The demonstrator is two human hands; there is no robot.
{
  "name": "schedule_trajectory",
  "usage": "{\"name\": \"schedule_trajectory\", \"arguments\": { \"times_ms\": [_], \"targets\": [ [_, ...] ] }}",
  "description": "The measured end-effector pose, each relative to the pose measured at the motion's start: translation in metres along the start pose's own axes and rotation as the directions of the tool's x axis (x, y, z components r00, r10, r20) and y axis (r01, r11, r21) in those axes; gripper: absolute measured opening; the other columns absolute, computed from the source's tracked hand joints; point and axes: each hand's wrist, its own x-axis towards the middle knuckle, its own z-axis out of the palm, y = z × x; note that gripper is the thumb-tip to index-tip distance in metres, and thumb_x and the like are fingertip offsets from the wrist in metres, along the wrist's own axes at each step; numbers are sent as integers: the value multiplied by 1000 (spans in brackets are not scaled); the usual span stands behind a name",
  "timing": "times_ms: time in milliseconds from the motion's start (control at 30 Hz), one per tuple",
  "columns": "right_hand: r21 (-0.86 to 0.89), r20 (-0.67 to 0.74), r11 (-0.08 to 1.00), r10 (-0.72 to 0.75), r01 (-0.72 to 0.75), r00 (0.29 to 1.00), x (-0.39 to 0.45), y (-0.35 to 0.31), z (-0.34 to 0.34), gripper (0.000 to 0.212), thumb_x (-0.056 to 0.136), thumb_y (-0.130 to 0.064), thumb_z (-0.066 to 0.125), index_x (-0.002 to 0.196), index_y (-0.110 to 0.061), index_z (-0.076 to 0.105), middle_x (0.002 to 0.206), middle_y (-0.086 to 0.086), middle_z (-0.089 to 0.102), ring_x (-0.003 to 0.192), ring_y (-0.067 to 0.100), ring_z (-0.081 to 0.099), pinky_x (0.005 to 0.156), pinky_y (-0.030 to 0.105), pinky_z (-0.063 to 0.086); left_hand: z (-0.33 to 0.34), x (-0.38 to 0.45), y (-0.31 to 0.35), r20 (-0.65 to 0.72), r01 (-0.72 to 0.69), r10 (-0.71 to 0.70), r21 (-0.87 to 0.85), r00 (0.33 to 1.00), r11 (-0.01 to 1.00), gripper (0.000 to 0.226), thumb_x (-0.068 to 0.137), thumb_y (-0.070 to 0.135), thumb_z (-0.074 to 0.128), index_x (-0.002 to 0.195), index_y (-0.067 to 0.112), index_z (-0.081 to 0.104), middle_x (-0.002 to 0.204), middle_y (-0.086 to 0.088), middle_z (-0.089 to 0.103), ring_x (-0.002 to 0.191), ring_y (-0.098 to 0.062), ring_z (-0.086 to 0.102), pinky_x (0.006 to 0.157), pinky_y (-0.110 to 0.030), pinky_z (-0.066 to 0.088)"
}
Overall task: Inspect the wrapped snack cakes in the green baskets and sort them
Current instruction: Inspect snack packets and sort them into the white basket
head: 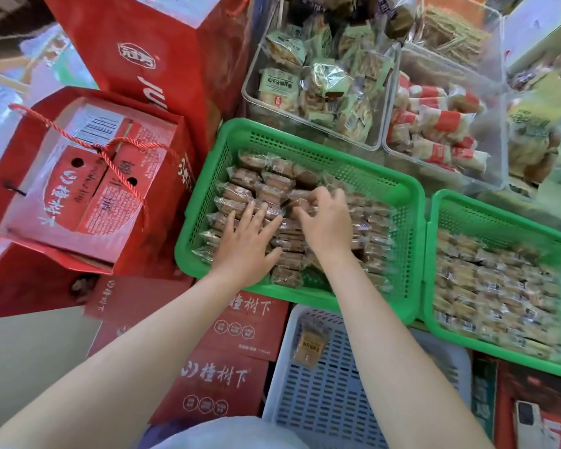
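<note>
Left hand [245,241] lies flat, fingers straight, pressing the near-left rows of snack cakes [266,189] in the left green basket [363,176]. Right hand [324,215], fingers curled, pinches one cake mid-basket. Advice: keep left pinning neighbours, lift straight up.

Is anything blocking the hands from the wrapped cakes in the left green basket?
Nothing visible does. The left hand lies flat, with straight fingers, on the clear-wrapped brown snack cakes in the open-topped green plastic basket, and the right hand curls its fingers into the same pile. No lid or cover shows.
</note>
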Motion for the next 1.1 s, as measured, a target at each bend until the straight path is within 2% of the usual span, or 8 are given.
{"name": "schedule_trajectory", "arguments": {
  "times_ms": [133, 267, 367, 433, 500, 667, 867, 1100],
  "targets": [
    [-198, -18, 972, -136, 130, 991, -3, -3, 20, 35, 87, -34, 75, 110, -13, 58, 105, 11, 58, 88, 31, 61, 72, 39, 48, 0, 0, 1, -7, -1, 1, -2, 1000, 1000, 71, 103, 59, 29, 161, 33, -2, 170, -3, -9, 155, -23, -15, 125, -53, -1],
    [-220, -22, 960, -181, 171, 983, -2, 9, 28, 26, 94, -37, 66, 98, -12, 72, 94, 11, 61, 86, 33, 60, 73, 39, 43, -4, 1, 2, -70, -5, 2, -46, 998, 999, 74, 102, 56, 33, 161, 28, -3, 170, -3, -5, 156, -23, -7, 125, -54, 5],
    [-201, 51, 960, -187, 194, 981, -2, 15, 27, 32, 101, -32, 53, 93, -11, 75, 98, 13, 58, 92, 33, 58, 74, 38, 44, -8, 9, 4, -138, -66, 71, 41, 988, 997, 71, 102, 55, 32, 161, 31, 1, 170, -4, -7, 156, -26, -8, 124, -54, 4],
    [-110, 118, 981, -145, 158, 982, 6, 15, 18, 31, 102, -27, 50, 97, -7, 74, 109, 15, 55, 96, 33, 58, 78, 40, 51, -7, 19, 6, -84, -90, 99, 107, 992, 990, 69, 102, 60, 24, 161, 35, -3, 169, -5, -15, 154, -29, -18, 123, -57, -5],
    [-44, 96, 989, -135, 140, 986, 19, 14, 10, 24, 101, -17, 51, 105, -3, 70, 113, 17, 56, 97, 35, 60, 79, 39, 52, -3, 28, 5, -22, -96, 101, 149, 995, 984, 69, 101, 65, 17, 159, 38, -8, 167, -6, -19, 152, -31, -24, 121, -59, -11],
    [-138, 197, 969, -177, 205, 964, 48, 9, 10, 27, 94, -2, 55, 118, -7, 65, 112, 15, 57, 109, 36, 54, 83, 42, 52, 2, 31, 1, 3, -101, 102, 172, 995, 980, 68, 99, 69, 11, 158, 42, -9, 167, -6, -20, 152, -32, -24, 121, -59, -13],
    [-277, 213, 919, -226, 281, 951, 51, 6, 13, 13, 89, 5, 57, 98, -4, 60, 101, 15, 52, 96, 36, 54, 66, 41, 49, 4, 33, 1, 2, -88, 89, 181, 996, 980, 68, 98, 70, 8, 158, 42, -11, 167, -7, -19, 152, -34, -23, 121, -59, -12],
    [-119, 280, 986, -81, 118, 957, 54, 1, -1, 14, 96, 0, 52, 100, -11, 60, 108, 10, 36, 73, 25, 47, 66, 33, 37, 5, 33, 1, -7, -85, 88, 185, 996, 979, 68, 98, 70, 7, 157, 42, -11, 167, -7, -21, 152, -34, -23, 121, -59, -13]
  ]
}}
